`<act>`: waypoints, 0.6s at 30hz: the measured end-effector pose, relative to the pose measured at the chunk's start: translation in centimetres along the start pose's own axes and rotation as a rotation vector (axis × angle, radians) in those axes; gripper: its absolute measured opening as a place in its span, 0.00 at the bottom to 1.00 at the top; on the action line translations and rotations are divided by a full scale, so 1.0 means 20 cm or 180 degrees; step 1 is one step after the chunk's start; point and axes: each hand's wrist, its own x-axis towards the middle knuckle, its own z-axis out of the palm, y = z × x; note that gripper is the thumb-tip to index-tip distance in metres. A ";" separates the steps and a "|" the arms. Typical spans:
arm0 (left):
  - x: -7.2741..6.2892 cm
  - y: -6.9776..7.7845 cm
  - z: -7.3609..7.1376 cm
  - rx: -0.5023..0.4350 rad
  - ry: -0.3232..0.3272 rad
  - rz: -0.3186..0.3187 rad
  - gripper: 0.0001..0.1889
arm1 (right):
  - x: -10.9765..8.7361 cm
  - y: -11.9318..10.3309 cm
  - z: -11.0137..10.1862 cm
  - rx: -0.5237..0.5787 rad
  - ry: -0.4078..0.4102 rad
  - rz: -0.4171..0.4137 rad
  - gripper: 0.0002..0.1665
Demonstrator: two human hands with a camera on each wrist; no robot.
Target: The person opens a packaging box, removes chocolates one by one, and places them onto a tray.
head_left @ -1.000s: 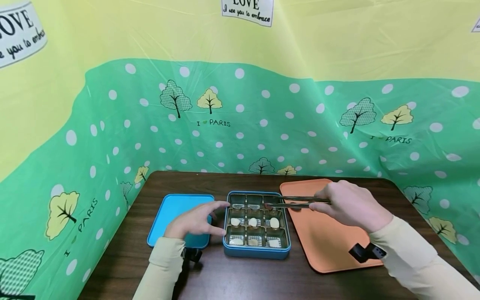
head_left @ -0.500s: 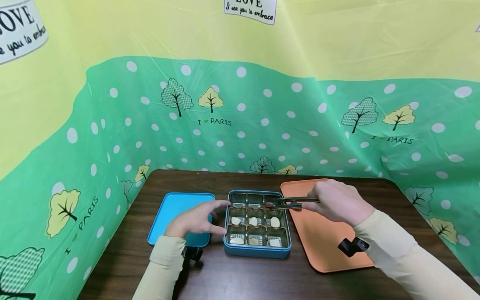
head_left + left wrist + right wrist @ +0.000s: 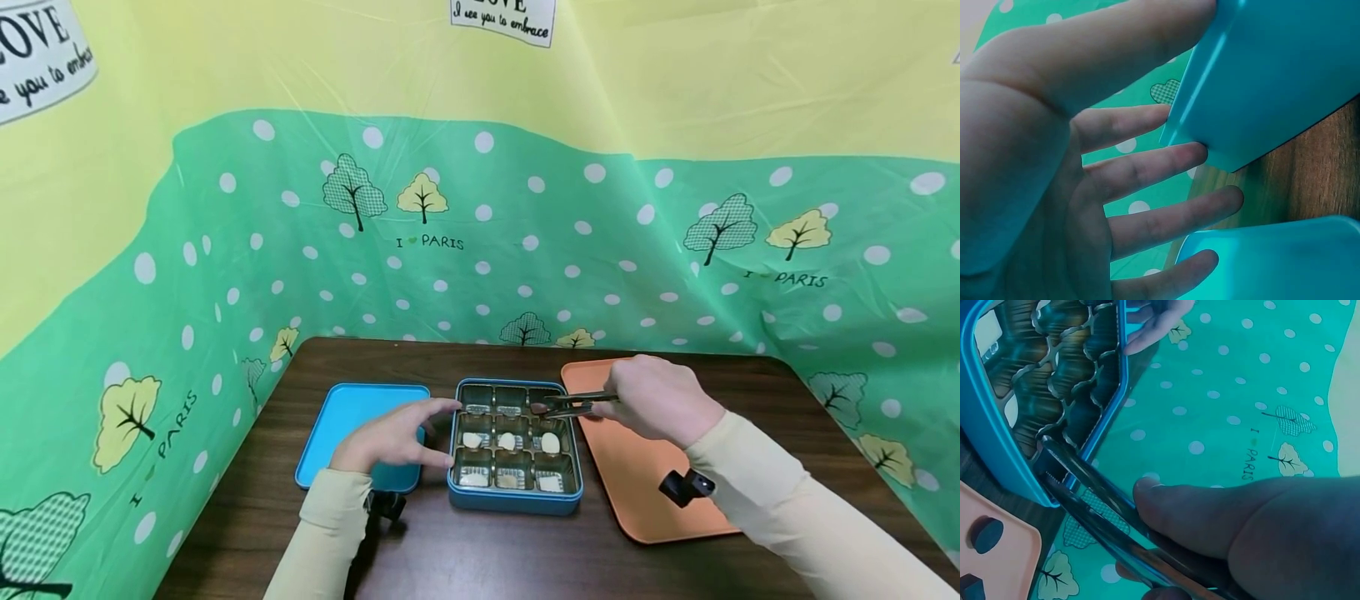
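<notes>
- Clearly, the box (image 3: pixel 516 503) sits on the dark wooden table (image 3: pixel 450 558), between the blue lid (image 3: pixel 337 417) and the orange tray (image 3: pixel 637 504); it is blue, with a dark, shiny insert of nine compartments in three rows of three.
- Each compartment of its middle row holds a pale rounded lump (image 3: pixel 550 442); pale, flatter pieces (image 3: pixel 550 483) show in the near row.
- The right hand (image 3: pixel 663 398) grips dark metal tongs (image 3: pixel 1110 494) between thumb and fingers, their tips inside the far right compartment.
- A small reddish-brown patch shows by those tips; I cannot tell whether the tongs pinch anything.
- The left hand (image 3: pixel 386 437) has its fingers spread and nearly straight, with thumb and forefinger touching the box's left wall.
- The left hand covers part of the lid; the right hand and its sleeve (image 3: pixel 780 483) hide part of the tray, and the tongs partly block the far right compartment.
- On the tray, the right wrist view shows a dark round piece (image 3: pixel 986 535) and a dark angular one (image 3: pixel 971 589) near the box.
- Behind the table hangs a green and yellow cloth (image 3: pixel 480 258) with white dots, trees and lettering.
</notes>
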 end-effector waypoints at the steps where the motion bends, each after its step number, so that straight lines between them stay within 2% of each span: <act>1: 0.00 0.00 0.00 0.0002 0.0005 -0.0005 0.45 | 0.00 0.00 0.00 0.0008 -0.0027 0.0024 0.18; 7: 0.00 0.01 0.00 -0.0002 -0.0028 0.0002 0.45 | 0.03 -0.02 -0.01 -0.0017 -0.0167 0.0105 0.20; 18: -0.01 0.01 -0.01 -0.0012 -0.0036 0.0017 0.45 | 0.07 -0.04 -0.01 -0.0112 -0.0268 0.0194 0.21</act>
